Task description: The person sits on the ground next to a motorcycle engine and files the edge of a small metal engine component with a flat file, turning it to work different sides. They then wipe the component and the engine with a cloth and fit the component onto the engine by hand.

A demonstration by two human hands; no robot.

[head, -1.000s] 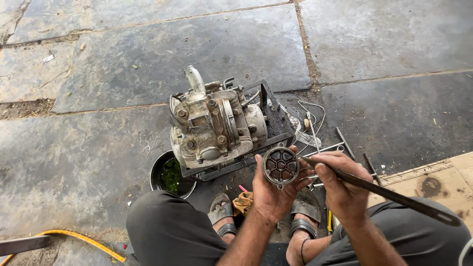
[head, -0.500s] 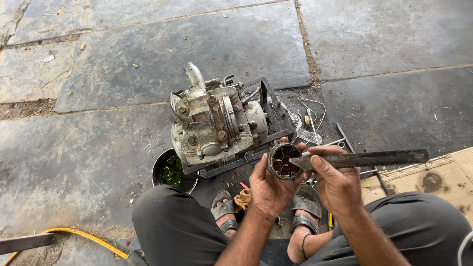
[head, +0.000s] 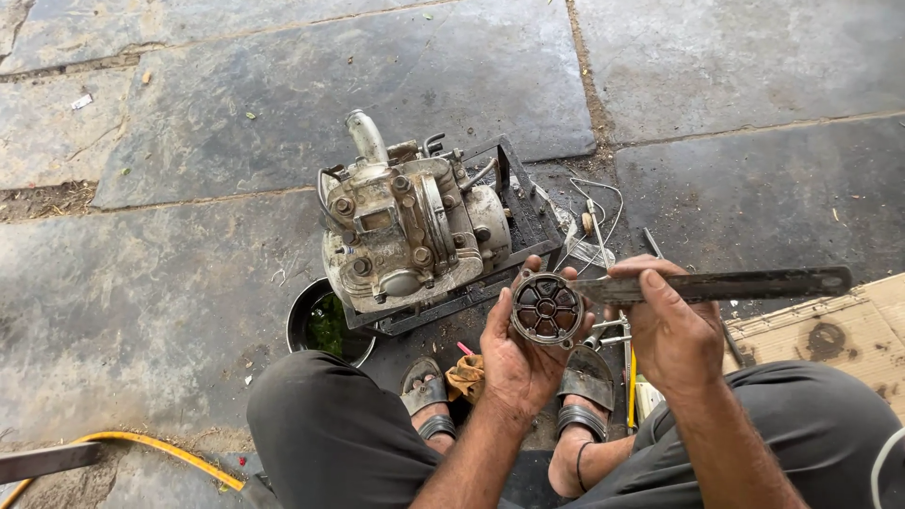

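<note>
Above your sandals, your left hand (head: 517,363) cups the round cover (head: 546,308) with fingers wrapped around its rim, while your right hand (head: 671,330) grips the flat file (head: 726,285); keep the blade level across its face.

I can't see the engine's (head: 415,236) underside, hidden by its black frame (head: 523,212). Beside it, the bowl's (head: 306,325) near rim disappears behind my knee (head: 320,415); the yellow hose (head: 160,448) runs off-frame.
</note>
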